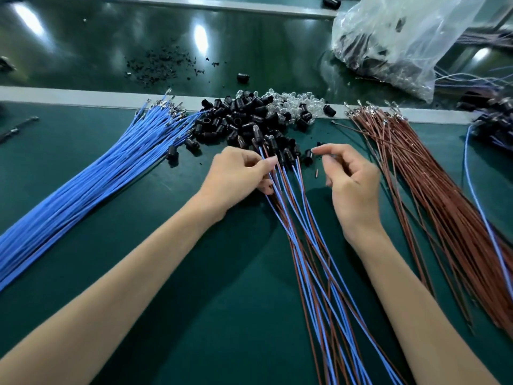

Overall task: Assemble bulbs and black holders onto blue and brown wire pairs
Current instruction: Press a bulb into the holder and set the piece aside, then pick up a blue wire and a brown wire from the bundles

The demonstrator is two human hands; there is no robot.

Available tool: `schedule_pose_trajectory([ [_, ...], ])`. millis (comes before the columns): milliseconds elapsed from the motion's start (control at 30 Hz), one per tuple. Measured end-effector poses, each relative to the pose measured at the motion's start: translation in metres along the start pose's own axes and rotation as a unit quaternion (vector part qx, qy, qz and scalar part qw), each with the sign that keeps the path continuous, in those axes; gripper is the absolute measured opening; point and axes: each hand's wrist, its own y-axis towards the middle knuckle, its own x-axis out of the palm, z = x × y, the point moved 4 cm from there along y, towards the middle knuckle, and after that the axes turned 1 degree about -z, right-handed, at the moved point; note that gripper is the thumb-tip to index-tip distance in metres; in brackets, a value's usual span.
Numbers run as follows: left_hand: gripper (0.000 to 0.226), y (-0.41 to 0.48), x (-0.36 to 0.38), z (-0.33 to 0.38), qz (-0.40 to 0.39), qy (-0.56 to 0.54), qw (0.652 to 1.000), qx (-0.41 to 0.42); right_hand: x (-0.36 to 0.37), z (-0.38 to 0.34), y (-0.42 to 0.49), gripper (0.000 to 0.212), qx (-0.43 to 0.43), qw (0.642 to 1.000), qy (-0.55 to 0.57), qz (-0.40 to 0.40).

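The wire pairs [305, 232] are clamped in the left grip [244, 173], with the fingers curled round them just short of their fitted ends. Those ends fan out beyond the grip into the edge of the holder pile [244, 120]. The right grip [347, 176] is held beside the left and apart from it, fingers curled and forefinger drawn toward thumb; whether a bulb is pinched there cannot be told. One loose holder [309, 157] lies just off the right fingertips, and the bulbs [294, 100] are heaped farther out, behind the holders. Tangling is judged the likeliest trouble: the pairs are crossed over one another on the wrist side of the left grip, so one pair could be dragged askew or pulled free while another end is worked. A small part could be fumbled from the right grip and lost in the black pile. A fitted end could be snagged there too, or a holder pushed on crooked if the bunch is not steadied.
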Motion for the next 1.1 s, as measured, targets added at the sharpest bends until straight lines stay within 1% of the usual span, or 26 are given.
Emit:
schedule_pose_trajectory([
  [67, 0.049, 0.002, -0.006, 0.002, 0.030, 0.119, 0.991, 0.058, 0.001, -0.001, -0.001, 0.030, 0.000, 1.000, -0.008, -0.011],
  [100, 0.058, 0.004, -0.010, 0.003, 0.054, 0.183, 0.978, 0.085, 0.002, -0.001, -0.002, 0.028, -0.004, 1.000, -0.019, -0.016],
  [133, 0.064, 0.005, -0.016, 0.006, 0.091, 0.245, 0.959, 0.112, 0.004, -0.002, -0.003, 0.027, -0.012, 0.999, -0.033, -0.024],
  [167, 0.065, 0.007, -0.023, 0.008, 0.140, 0.295, 0.935, 0.139, 0.005, -0.003, -0.004, 0.027, -0.024, 0.998, -0.047, -0.034],
  [233, 0.052, 0.012, -0.036, 0.010, 0.228, 0.329, 0.897, 0.185, 0.008, -0.008, -0.006, 0.029, -0.064, 0.993, -0.086, -0.053],
  [300, 0.033, 0.021, -0.043, 0.007, 0.262, 0.330, 0.884, 0.203, 0.011, -0.012, -0.007, 0.032, -0.111, 0.981, -0.141, -0.072],
  [367, 0.026, 0.031, -0.042, 0.002, 0.258, 0.350, 0.879, 0.196, 0.015, -0.012, -0.007, 0.035, -0.135, 0.971, -0.173, -0.100],
  [467, 0.029, 0.037, -0.035, -0.004, 0.237, 0.390, 0.867, 0.202, 0.018, -0.008, -0.007, 0.039, -0.143, 0.959, -0.198, -0.144],
  [533, 0.028, 0.037, -0.036, -0.006, 0.231, 0.387, 0.867, 0.212, 0.016, -0.007, -0.006, 0.040, -0.137, 0.952, -0.226, -0.158],
  [567, 0.027, 0.037, -0.038, -0.007, 0.229, 0.380, 0.870, 0.215, 0.014, -0.006, -0.004, 0.040, -0.131, 0.947, -0.251, -0.151],
  [600, 0.026, 0.038, -0.039, -0.008, 0.226, 0.374, 0.873, 0.216, 0.009, -0.006, -0.002, 0.041, -0.125, 0.940, -0.293, -0.124],
  [667, 0.025, 0.037, -0.040, -0.008, 0.223, 0.369, 0.876, 0.216, -0.007, -0.006, 0.003, 0.038, -0.102, 0.910, -0.400, -0.018],
  [700, 0.025, 0.037, -0.040, -0.007, 0.224, 0.371, 0.875, 0.214, -0.017, -0.005, 0.005, 0.035, -0.072, 0.891, -0.446, 0.036],
  [733, 0.025, 0.035, -0.039, -0.006, 0.229, 0.379, 0.871, 0.211, -0.029, -0.002, 0.007, 0.034, -0.032, 0.874, -0.480, 0.070],
  [767, 0.025, 0.033, -0.039, -0.005, 0.237, 0.395, 0.863, 0.208, -0.038, 0.002, 0.008, 0.034, 0.012, 0.861, -0.502, 0.083],
  [800, 0.025, 0.030, -0.037, -0.005, 0.243, 0.418, 0.850, 0.209, -0.046, 0.008, 0.009, 0.033, 0.046, 0.854, -0.513, 0.078],
  [867, 0.025, 0.026, -0.032, -0.004, 0.251, 0.463, 0.823, 0.214, -0.053, 0.016, 0.012, 0.029, 0.073, 0.858, -0.505, 0.050],
  [900, 0.025, 0.024, -0.031, -0.004, 0.253, 0.474, 0.815, 0.216, -0.055, 0.017, 0.014, 0.028, 0.075, 0.866, -0.493, 0.045],
  [1000, 0.025, 0.024, -0.029, -0.003, 0.254, 0.477, 0.816, 0.207, -0.058, 0.015, 0.017, 0.029, 0.073, 0.878, -0.469, 0.064],
  [1100, 0.026, 0.025, -0.029, -0.004, 0.246, 0.468, 0.824, 0.204, -0.062, 0.015, 0.016, 0.026, 0.094, 0.866, -0.486, 0.069],
])
